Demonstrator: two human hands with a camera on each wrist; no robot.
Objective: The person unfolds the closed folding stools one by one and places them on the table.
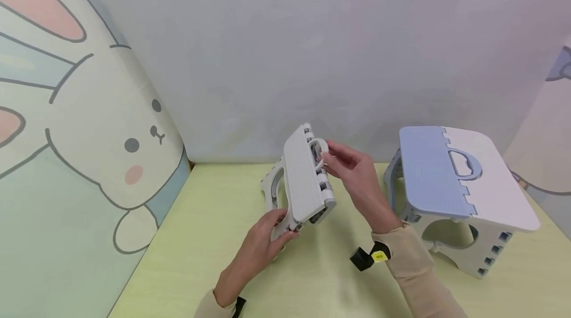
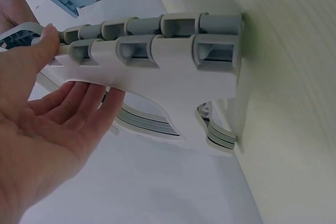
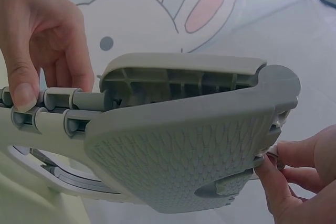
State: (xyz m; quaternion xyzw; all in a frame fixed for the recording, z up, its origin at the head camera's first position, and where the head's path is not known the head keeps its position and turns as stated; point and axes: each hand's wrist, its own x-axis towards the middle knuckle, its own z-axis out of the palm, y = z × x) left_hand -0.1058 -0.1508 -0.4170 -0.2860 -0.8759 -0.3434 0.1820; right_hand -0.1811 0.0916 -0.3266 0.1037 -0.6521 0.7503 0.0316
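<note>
A partly folded grey-and-white plastic folding stool (image 1: 302, 179) is tilted over the table between both hands. My left hand (image 1: 263, 238) grips its near hinged edge and leg panel; in the left wrist view, the thumb lies on top and the fingers (image 2: 79, 98) curl under the panel. With thumb and fingers, my right hand (image 1: 359, 174) pinches the looped carry handle (image 1: 325, 149) at the seam of the top. The right wrist view shows the textured grey half of the top (image 3: 173, 140) folded down, with a narrow gap beside the other half.
To the right, a blue-and-white folding stool (image 1: 428, 174) stands unfolded on the pale yellow-green table (image 1: 192, 238). A grey-white wall (image 1: 312, 60) rises behind the table. A rabbit drawing (image 1: 102, 125) covers the left side panel.
</note>
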